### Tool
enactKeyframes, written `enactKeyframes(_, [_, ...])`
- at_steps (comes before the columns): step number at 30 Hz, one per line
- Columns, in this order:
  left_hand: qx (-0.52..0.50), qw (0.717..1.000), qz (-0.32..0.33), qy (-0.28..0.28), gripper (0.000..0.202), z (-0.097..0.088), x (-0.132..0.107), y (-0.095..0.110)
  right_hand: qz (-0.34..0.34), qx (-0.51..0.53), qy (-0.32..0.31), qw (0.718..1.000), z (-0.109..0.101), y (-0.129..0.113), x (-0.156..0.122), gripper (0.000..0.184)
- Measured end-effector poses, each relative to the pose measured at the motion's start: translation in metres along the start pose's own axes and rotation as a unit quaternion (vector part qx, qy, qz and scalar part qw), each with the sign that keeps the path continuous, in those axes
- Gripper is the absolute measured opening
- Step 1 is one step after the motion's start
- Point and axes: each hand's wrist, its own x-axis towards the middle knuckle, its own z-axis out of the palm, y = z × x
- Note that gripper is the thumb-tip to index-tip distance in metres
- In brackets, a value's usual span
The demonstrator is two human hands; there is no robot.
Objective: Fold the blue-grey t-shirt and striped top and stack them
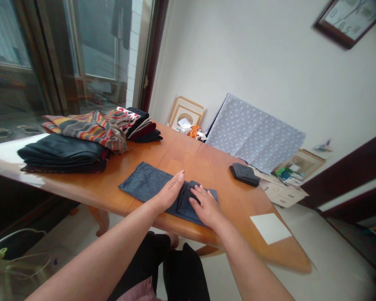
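so, your left hand and right hand lie open, fingers flat on the folded dark denim garment, whose long axis runs sideways across the wooden table, right hand nearer its end.

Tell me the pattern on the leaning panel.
The leaning panel: white dots on grey-blue, in the head view.

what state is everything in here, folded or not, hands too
left hand, open, flat on the cloth
right hand, open, flat on the cloth
dark blue cloth, lying on the table, partly folded
small dark grey cloth, folded
striped cloth, folded
dark folded stack, piled flat
polka-dot panel, leaning, tilted
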Motion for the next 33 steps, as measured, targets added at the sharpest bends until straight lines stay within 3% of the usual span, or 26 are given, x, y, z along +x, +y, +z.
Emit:
enactKeyframes(4, [0.007,1.0,-0.004,0.001,0.074,0.001,0.0,0.001,-0.026,0.002,-0.074,0.997,0.002,-0.01,-0.008,0.052])
enactKeyframes(11, [0.034,0.999,0.012,-0.009,0.07,0.005,0.001,0.0,0.008,0.063,-0.082,0.995,0.002,0.0,0.0,0.057])
enactKeyframes(15, [0.133,0.987,0.073,-0.057,0.06,0.008,-0.001,-0.006,0.046,0.189,0.025,0.981,-0.004,0.02,0.007,0.056])
enactKeyframes(17, [0.198,0.97,0.106,-0.093,0.053,0.009,-0.002,-0.008,0.077,0.204,0.085,0.972,-0.009,0.033,0.003,0.058])
enactKeyframes(20, [0.274,0.945,0.128,-0.125,0.048,0.011,-0.004,-0.009,0.095,0.142,0.092,0.981,-0.012,0.047,-0.012,0.056])
enactKeyframes(25, [0.342,0.921,0.139,-0.125,0.052,0.017,-0.004,-0.009,0.089,-0.004,0.003,0.996,-0.004,0.052,-0.039,0.056])
enactKeyframes(33, [0.384,0.904,0.14,-0.126,0.052,0.023,-0.006,-0.005,0.097,-0.04,-0.024,0.994,-0.009,0.042,-0.046,0.063])
